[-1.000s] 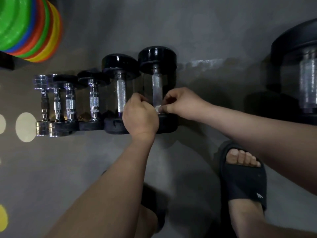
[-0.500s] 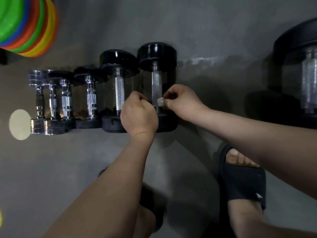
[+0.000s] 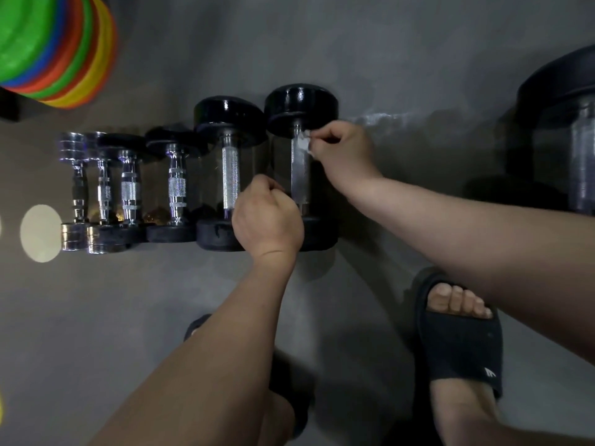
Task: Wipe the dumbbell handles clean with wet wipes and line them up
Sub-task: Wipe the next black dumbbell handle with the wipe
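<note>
Several dumbbells lie side by side in a row on the grey floor, smallest at the left. The rightmost one is a black-headed dumbbell with a steel handle. My right hand pinches a small white wet wipe against the far end of that handle, close to the far head. My left hand is curled into a fist at the near end of the same dumbbell, over its near head; whether it grips anything is hidden. Left of it lies another black dumbbell with a knurled handle.
Smaller chrome dumbbells fill the left of the row. Stacked coloured discs sit at the top left, a pale floor dot lies left of the row. A large black dumbbell lies at the right. My sandalled foot stands near.
My right hand has slid the wipe along the handle from its near end to the far end. My left hand has stayed at the near head.
</note>
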A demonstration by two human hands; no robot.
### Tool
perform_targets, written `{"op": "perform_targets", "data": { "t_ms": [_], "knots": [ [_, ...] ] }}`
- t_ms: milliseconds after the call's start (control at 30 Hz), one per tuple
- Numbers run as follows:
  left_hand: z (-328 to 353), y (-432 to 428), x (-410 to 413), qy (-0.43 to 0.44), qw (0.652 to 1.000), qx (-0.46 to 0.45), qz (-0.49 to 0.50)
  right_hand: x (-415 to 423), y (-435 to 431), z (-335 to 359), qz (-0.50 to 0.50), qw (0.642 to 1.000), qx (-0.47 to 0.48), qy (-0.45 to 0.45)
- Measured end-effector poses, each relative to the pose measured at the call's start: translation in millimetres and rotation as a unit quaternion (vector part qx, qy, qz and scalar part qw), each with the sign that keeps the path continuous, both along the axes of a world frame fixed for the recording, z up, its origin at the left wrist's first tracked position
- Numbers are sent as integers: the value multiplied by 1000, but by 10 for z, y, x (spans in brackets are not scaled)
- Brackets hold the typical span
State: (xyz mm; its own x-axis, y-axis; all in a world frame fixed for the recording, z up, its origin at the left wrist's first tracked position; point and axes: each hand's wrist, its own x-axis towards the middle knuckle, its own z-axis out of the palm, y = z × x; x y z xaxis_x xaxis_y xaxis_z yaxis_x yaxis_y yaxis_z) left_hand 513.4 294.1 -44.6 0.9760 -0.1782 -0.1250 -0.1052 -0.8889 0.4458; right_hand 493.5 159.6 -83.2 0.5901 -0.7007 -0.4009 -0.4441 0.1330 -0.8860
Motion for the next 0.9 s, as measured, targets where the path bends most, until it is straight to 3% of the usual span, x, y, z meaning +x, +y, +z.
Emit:
{"op": "perform_targets", "data": {
  "t_ms": [67, 233, 400, 533, 600, 700, 800, 900],
  "knots": [
    [7, -2, -3, 3, 1000, 2, 0, -9, 71, -27, 3, 1000, -26, 6],
    [17, -1, 4, 4, 1000, 4, 0, -254, 294, -1, 128, 979, -157, -7],
    [33, -8, -9, 11, 1000, 1, -4, 8, 145, 38, 109, 980, -166, 15],
    [22, 4, 8, 7, 1000, 6, -8, -379, 313, -52, 140, 972, -188, -25],
    [14, 18, 7, 5, 1000, 4, -7, -381, 293, -65, 89, 989, -118, -12],
    [19, 11, -1, 13, 1000, 6, -6, -40, 179, -73, -65, 995, 79, 13],
    [39, -4, -6, 16, 1000, 13, -6, 179, 72, -98, -187, 952, 243, -16],
    [19, 1, 1, 16, 1000, 8, -3, 141, 112, -35, -192, 906, 370, -70]
  ]
}}
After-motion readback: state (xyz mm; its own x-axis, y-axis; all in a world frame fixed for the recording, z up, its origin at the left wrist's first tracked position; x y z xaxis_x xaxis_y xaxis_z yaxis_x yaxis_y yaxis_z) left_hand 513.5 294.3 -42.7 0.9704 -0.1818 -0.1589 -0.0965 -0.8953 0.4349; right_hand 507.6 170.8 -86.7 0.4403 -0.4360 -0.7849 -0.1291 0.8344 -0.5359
